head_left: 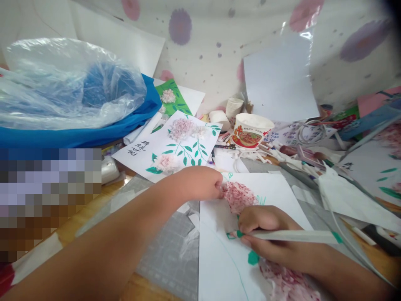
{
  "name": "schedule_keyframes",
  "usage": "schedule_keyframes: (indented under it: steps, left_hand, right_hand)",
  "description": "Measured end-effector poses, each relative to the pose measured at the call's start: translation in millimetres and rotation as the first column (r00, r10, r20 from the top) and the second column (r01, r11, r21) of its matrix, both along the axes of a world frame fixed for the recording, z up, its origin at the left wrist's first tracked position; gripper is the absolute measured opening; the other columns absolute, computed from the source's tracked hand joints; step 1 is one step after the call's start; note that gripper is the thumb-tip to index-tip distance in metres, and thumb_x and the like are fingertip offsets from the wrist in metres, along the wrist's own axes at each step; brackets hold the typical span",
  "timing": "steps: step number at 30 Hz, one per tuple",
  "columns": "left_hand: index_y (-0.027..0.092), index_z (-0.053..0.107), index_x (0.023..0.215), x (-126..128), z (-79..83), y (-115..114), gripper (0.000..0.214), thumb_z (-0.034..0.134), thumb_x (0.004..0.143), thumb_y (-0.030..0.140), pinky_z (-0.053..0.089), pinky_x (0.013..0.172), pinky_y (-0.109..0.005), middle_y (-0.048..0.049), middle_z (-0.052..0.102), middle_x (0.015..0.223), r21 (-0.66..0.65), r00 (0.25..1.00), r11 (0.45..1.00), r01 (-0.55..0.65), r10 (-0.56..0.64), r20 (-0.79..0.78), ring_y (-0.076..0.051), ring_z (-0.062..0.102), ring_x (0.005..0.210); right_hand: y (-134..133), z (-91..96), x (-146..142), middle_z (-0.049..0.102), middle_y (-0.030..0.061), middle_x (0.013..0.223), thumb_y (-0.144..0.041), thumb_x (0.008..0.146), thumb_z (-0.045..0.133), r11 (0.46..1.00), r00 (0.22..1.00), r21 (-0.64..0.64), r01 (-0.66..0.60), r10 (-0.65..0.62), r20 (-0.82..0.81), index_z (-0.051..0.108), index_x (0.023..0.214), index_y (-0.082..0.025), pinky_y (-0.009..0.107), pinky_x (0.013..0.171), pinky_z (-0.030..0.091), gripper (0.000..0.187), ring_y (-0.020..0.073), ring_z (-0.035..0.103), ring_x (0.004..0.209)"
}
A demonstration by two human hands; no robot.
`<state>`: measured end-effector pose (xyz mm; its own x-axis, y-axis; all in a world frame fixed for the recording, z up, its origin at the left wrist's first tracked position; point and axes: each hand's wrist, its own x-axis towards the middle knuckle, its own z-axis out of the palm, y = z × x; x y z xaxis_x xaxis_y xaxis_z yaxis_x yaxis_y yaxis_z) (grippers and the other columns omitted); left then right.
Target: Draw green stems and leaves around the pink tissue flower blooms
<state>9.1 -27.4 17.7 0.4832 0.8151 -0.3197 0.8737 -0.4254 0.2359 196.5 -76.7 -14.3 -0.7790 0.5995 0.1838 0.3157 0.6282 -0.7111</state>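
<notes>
At the far left, a clear plastic bag [75, 85] rests on blue cloth [62, 137], with a rounded white object [109, 169] below it; the patch under the cloth is pixelated. Next comes a grey cutting mat [153, 238] on the wooden bench [156, 290]. Behind it lies a white card [153, 140] with textured pink flowers, green leaves and black brush characters, and a green card [181, 100] with a pale flower sits further back.

The left arm reaches in from the lower left. The left hand [209, 184] is curled at the upper left of the drawing sheet [216, 267], right beside the upper pink flower [239, 196]. Its fingertips are hidden, so I cannot tell whether that grip is wide or narrow.

The sheet lies on the mat, between and under the hands. Thin green lines run down it, and its lower pink flower [291, 284] sits below the right wrist, near a filled green shape [253, 257]. The right hand [269, 221] rests over the sheet, its grip closed round a green-ended marker [300, 236] — the tip meets a small green outline just left of the fingers.

Beyond stand stacked white cups [234, 108] and a printed paper tub [249, 133]; to their right, a white sheet [278, 79] leans against the flowered backdrop. Another flower picture [354, 159] shows at the right edge — partly cut off.
</notes>
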Motion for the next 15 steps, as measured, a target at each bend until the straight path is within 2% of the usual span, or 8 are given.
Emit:
schedule_keyframes:
  steps: [8,15]
  left_hand:
    - [0.022,0.048,0.062,0.3,-1.2,0.2,0.019,0.042,0.065,0.039,0.029,0.044,-0.024,0.0026,0.054,0.061,0.023,1.000,1.000,-0.006,0.005,0.011,-0.013,0.045,0.053]
    - [0.021,0.049,0.063,2.7,-0.6,0.4,0.017,0.043,0.065,0.037,0.029,0.044,-0.024,0.0018,0.054,0.062,0.038,1.000,0.999,-0.011,0.011,0.008,-0.013,0.046,0.053]
  right_hand:
    - [-3.4,-2.5,2.9,0.057,0.0036,0.073,-0.019,0.079,0.047,0.999,1.000,0.034,0.011,-0.011,0.020,0.047,0.073,-0.017,0.024,0.062,0.041,0.006,0.0138,0.054,0.070]
    - [-0.9,-4.7,0.7,0.058,0.0023,0.073,-0.020,0.078,0.049,0.999,0.999,0.037,0.008,-0.010,0.049,0.049,0.075,-0.017,0.023,0.061,0.042,0.004,0.0125,0.055,0.067]
